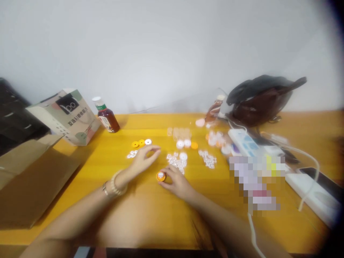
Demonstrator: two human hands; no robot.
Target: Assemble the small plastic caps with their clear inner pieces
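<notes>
My right hand [176,181] rests on the yellow table [139,211] with its fingers closed round a small orange round piece [160,176] that has a white top. My left hand [145,159], a beaded bracelet at its wrist, is raised a little with thumb and fingers pinched together; what they hold is too small to make out. Just beyond it lie two yellow discs [138,143] and a white disc [148,142]. Several small white pieces [177,160] lie in a heap between the hands and further right [208,157].
A paper carton [66,116] and a dark drink bottle [107,116] stand at the back left, a brown paper bag [29,179] at the left edge. A dark bag [259,98], a white power strip [245,141], cables and a phone [322,182] fill the right side.
</notes>
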